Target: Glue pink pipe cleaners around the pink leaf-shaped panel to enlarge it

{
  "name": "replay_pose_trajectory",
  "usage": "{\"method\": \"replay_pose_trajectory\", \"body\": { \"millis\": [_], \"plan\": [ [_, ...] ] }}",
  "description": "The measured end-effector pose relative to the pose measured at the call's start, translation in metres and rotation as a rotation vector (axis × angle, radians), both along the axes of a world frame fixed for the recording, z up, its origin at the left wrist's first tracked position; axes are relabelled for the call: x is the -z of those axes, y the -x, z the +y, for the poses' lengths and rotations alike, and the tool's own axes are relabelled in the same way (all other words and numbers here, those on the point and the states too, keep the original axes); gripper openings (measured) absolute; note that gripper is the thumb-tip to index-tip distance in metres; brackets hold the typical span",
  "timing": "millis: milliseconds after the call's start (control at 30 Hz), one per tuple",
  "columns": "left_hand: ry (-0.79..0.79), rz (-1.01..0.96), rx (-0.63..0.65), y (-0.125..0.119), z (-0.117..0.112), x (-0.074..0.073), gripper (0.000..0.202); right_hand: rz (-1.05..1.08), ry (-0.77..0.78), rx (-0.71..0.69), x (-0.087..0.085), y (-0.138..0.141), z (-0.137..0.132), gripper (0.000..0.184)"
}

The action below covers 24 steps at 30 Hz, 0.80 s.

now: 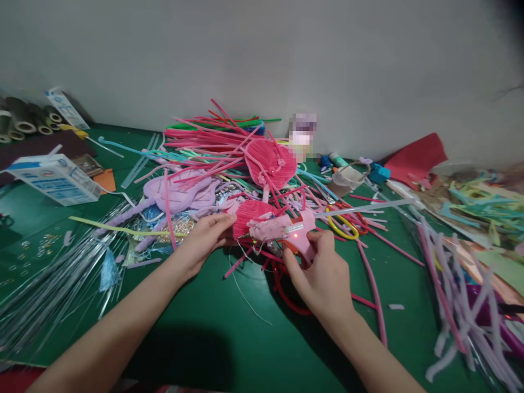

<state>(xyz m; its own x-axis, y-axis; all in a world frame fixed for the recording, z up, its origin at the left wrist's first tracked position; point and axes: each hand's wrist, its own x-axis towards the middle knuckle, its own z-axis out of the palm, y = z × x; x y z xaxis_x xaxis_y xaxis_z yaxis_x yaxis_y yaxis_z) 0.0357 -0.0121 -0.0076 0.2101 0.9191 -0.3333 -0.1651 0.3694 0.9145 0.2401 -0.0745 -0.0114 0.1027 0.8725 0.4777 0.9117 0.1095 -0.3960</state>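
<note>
My right hand (323, 275) is closed round the handle of a pink glue gun (292, 232) with a small red light on its side. A clear glue stick (368, 207) runs out of the gun's back toward the right. The gun's nozzle points left at a pink pleated fan-shaped piece (251, 214) made of pipe cleaners. My left hand (204, 237) rests at that piece's left edge, fingers pinching it against the green table (229, 349). A second pink fan piece (270, 159) lies just behind, on a heap of pink and red pipe cleaners (204, 142).
Clear plastic sticks (53, 284) fan out at the left, near a white and blue box (55, 177) and tape rolls (24, 123). A lilac fan piece (180, 191) lies left of centre. Yellow-handled scissors (341, 226), lilac pipe cleaners (462, 300) and red felt (415, 155) lie right.
</note>
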Motion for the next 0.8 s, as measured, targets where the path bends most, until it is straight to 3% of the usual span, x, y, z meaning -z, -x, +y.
{"method": "replay_pose_trajectory", "body": {
  "millis": [800],
  "plan": [
    [-0.014, 0.001, 0.014, 0.0017, 0.0005, 0.0023, 0.023, -0.003, -0.030, -0.028, 0.0015, 0.0005, -0.0007, 0.025]
  ]
}}
